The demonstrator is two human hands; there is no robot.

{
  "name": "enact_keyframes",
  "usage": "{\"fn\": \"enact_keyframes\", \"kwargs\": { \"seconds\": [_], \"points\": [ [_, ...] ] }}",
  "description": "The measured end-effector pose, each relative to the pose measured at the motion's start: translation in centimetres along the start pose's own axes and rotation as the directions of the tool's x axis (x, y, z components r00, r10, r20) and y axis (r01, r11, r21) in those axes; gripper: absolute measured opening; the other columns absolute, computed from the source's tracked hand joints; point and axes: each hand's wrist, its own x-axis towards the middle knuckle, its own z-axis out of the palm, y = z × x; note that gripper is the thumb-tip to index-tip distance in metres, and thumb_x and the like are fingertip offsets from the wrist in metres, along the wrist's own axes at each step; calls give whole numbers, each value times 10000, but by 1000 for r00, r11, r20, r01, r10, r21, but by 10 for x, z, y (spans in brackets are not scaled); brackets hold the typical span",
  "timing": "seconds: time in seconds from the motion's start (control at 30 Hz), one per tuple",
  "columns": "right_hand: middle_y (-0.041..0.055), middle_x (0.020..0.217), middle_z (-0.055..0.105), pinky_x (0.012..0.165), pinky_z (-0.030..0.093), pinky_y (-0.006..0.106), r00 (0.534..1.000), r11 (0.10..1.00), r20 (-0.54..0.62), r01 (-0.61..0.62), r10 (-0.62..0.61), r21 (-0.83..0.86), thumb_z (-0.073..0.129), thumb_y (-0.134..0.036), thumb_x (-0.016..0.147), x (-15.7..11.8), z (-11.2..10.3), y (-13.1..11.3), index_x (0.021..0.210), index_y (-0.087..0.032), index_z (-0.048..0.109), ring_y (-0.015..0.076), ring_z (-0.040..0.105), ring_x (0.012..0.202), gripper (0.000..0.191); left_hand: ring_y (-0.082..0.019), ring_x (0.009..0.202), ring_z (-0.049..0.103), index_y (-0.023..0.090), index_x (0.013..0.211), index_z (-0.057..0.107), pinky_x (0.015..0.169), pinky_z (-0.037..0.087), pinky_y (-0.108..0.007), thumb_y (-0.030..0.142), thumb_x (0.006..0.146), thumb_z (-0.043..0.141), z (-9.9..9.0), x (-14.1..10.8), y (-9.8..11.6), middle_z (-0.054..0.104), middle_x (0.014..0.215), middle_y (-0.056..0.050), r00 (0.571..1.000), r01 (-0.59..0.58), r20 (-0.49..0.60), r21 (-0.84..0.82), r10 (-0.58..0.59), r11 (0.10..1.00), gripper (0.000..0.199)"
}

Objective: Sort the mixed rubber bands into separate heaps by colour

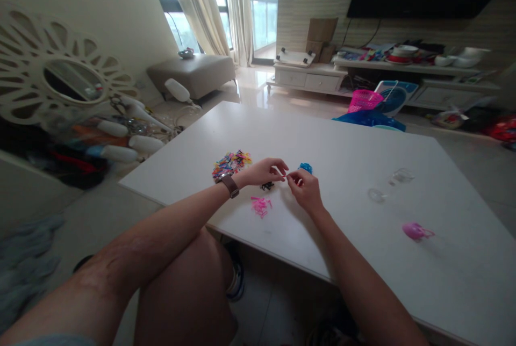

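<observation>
Over the white table [355, 158], my left hand [268, 170] and my right hand [305, 187] meet fingertip to fingertip. Both are closed in a pinch on a tiny pinkish band [285, 176], mostly covered by the fingers. Just below my left hand lies a pile of small pink bands [261, 206], some looped. A little heap of black bands [266, 186] is partly hidden under that hand. Beyond my left wrist spreads a larger pile of mixed-colour bands [231, 164]. Behind my right hand sits a blue pile [306, 167], partly covered by it.
On the table's right side are a clear plastic container [401, 175], a clear round piece [376, 194] and a pink-purple object [417, 231]. Past the far edge stands a pink basket [365, 100]. White lamp-like pieces [145, 144] lie left of the table.
</observation>
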Motion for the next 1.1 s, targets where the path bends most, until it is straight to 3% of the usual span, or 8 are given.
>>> {"fn": "enact_keyframes", "kwargs": {
  "seconds": [0.4,0.6,0.67,0.8,0.87,0.97,1.1],
  "points": [
    [-3,723,607,633,433,291,999,1000,-51,10,-9,13,570,-255,885,0,-5,1,739,-212,599,146,537,645,155,-116,632,643,123,984,652,618,470,-219,175,721,787,-4,6,-2,708,693,-26,996,-42,-77,-42,39,998,300],
    [-10,711,587,635,435,291,971,999,-234,-53,50,-7,561,-297,900,-10,-19,6,738,-206,582,146,517,635,186,-103,581,592,142,833,613,573,423,-206,58,672,695,-14,11,5,643,620,23,974,-56,-215,99,77,993,199],
    [-3,721,607,628,437,287,950,995,-296,-102,102,14,554,-326,916,-15,-19,1,770,-198,603,150,533,649,200,-111,587,595,146,804,596,571,421,-208,41,655,681,-7,10,11,634,614,29,967,-59,-237,137,90,989,201],
    [2,749,632,631,448,278,984,997,-164,-60,66,43,562,-351,912,-22,-12,-10,785,-193,617,151,570,678,209,-126,616,617,147,879,646,592,446,-222,53,705,654,21,4,25,664,661,7,977,-130,-128,262,168,956,197],
    [8,767,646,647,452,283,979,998,-193,-67,69,15,562,-361,911,-26,-11,-9,797,-190,626,153,575,688,215,-144,699,660,147,965,664,637,488,-234,102,727,690,25,0,31,715,792,-34,979,-139,-106,273,173,952,244],
    [21,764,660,647,446,298,935,984,-319,-174,153,-37,565,-384,892,-38,-16,6,835,-180,652,169,578,688,229,-169,783,683,144,990,680,673,524,-253,174,708,751,1,-8,36,734,1000,-93,973,-18,-213,320,90,947,292],
    [56,814,684,692,469,323,940,969,-277,-231,201,-83,577,-426,866,-53,-20,33,849,-172,682,201,605,752,276,-176,809,681,152,889,714,725,529,-252,204,760,697,-56,-23,32,747,933,-73,910,216,-412,379,-44,900,140]
  ]
}}
